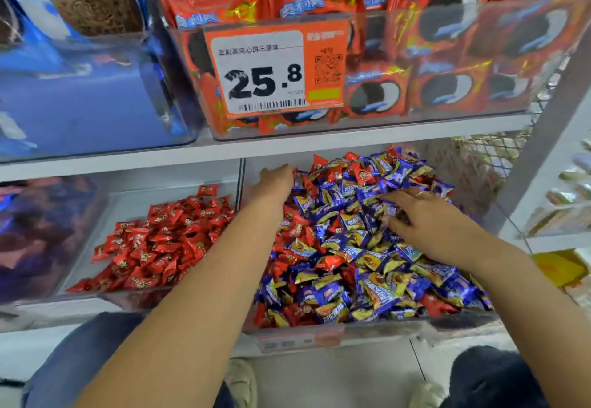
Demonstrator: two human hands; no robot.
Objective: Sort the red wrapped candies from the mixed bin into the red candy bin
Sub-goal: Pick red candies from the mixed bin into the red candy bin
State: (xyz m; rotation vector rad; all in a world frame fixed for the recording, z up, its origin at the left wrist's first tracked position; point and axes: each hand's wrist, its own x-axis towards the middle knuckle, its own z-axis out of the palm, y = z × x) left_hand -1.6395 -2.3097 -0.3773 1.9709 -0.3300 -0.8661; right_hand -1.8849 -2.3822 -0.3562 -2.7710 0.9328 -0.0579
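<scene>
Clear plastic, the mixed bin, on the lower shelf at the right, heaped with blue-and-yellow candies and scattered red wrapped candies. Just beside it at the left, apart by a thin wall, the red candy bin, with only red pieces in a low pile. Above both, an orange price tag on a bin of red cookie packs. Left hand deep at the far left edge of the mixed heap, fingers buried among wrappers; grasp impossible to tell. Right hand palm down on the top of the heap, fingers spread and relaxed over blue pieces, clasping nothing visible. Nearest red pieces between the two hands, not under the right palm.
</scene>
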